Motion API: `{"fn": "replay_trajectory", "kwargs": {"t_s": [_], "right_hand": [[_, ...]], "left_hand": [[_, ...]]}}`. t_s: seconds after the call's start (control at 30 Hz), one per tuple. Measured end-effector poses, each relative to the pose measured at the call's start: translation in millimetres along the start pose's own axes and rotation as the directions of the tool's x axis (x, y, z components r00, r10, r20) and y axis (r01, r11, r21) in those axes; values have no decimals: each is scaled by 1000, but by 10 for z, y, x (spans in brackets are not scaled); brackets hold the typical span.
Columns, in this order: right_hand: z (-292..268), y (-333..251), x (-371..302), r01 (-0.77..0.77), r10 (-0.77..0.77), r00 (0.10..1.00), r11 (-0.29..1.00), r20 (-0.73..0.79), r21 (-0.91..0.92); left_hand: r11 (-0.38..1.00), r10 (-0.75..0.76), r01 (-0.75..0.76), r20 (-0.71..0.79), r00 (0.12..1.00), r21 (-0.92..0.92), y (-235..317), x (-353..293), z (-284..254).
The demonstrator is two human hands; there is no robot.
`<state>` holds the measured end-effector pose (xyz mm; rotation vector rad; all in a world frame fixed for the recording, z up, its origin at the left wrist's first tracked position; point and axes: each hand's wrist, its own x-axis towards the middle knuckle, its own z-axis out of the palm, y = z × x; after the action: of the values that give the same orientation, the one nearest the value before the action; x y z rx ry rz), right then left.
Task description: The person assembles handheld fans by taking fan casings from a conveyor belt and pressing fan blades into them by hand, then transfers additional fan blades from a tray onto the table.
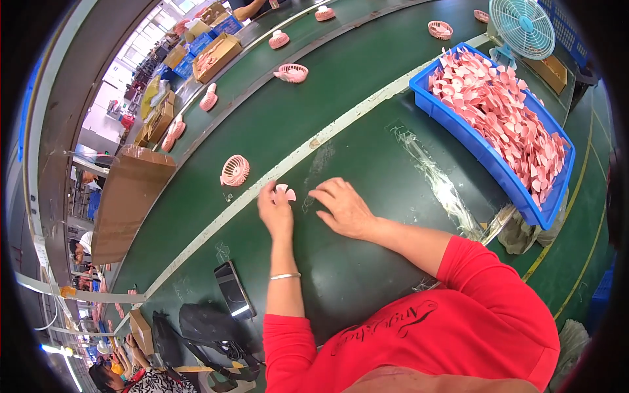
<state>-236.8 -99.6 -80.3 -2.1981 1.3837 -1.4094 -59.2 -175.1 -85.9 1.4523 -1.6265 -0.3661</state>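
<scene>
My left hand point(275, 213) is closed around a small pink fan blade point(284, 191), its petal-like vanes partly hidden by the fingers. Just to the right, my right hand point(346, 209) hovers over the green table, thumb and curved fingers apart, with nothing seen between them. Beyond my left hand, a round pink slotted fan cage point(234, 170) lies on the green belt. A blue bin point(452, 128) heaped with pink fan blades point(501, 111) stands to the right of my hands.
A pale strip point(357, 118) divides belt from table. Left of my forearm lie a phone point(234, 290) and a black bag point(208, 327). Several pink fan parts point(291, 73) ride farther off. A light-blue fan point(524, 26) stands behind the bin. Another person point(141, 376) sits at lower left.
</scene>
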Motion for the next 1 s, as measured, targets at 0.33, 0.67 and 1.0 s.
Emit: {"fn": "replay_trajectory", "kwargs": {"t_s": [0.33, 0.67, 1.0], "right_hand": [[-71, 53, 51, -98, 103, 991, 993, 89, -58], [-4, 81, 78, -60, 57, 998, 981, -22, -184], [-53, 94, 43, -72, 79, 996, 984, 40, -160]], "left_hand": [[911, -240, 254, 83, 967, -326, 110, 183, 144], [816, -435, 434, -89, 896, 381, -505, 1286, 107], [858, -491, 487, 16, 871, -164, -446, 1133, 2]]}}
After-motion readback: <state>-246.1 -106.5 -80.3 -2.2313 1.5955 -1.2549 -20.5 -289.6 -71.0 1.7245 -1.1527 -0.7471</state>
